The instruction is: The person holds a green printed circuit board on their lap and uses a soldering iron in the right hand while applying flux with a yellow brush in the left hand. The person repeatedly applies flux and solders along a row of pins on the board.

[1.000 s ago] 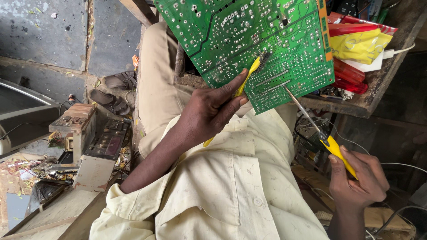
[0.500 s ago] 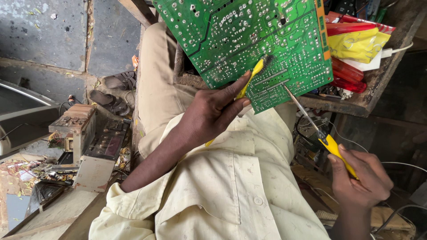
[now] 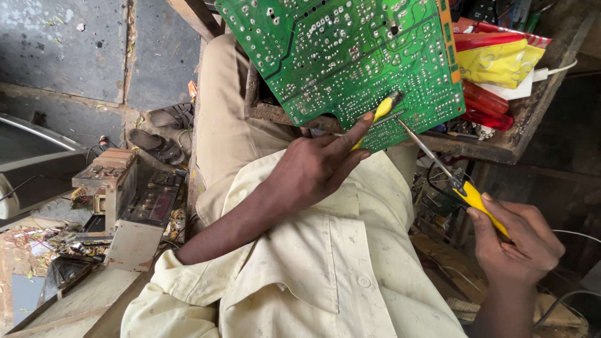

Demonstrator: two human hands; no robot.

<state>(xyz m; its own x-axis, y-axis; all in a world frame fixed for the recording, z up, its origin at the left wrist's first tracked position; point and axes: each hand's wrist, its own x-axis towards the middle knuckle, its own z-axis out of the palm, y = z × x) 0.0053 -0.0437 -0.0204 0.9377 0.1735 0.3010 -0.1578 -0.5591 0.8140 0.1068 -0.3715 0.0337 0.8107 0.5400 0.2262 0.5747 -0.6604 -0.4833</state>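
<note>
The green board [image 3: 350, 56] leans solder side up against the edge of a worn wooden tabletop [image 3: 501, 147], above the person's lap. The left hand [image 3: 316, 166] is closed around a yellow tool [image 3: 380, 112], forefinger stretched along it, its dark tip pressed to the board's lower edge. The right hand [image 3: 516, 241] grips the yellow handle of a soldering iron [image 3: 463, 191], whose thin metal shaft runs up and left so the tip meets the board just beside the yellow tool. Both tips sit close together on the same strip of solder points. Behind the board lie a yellow bag [image 3: 494, 62] and red handles [image 3: 485, 103]. Down on the floor to the left stand an old radio chassis [image 3: 106, 181] and a pair of sandals [image 3: 159, 134].
</note>
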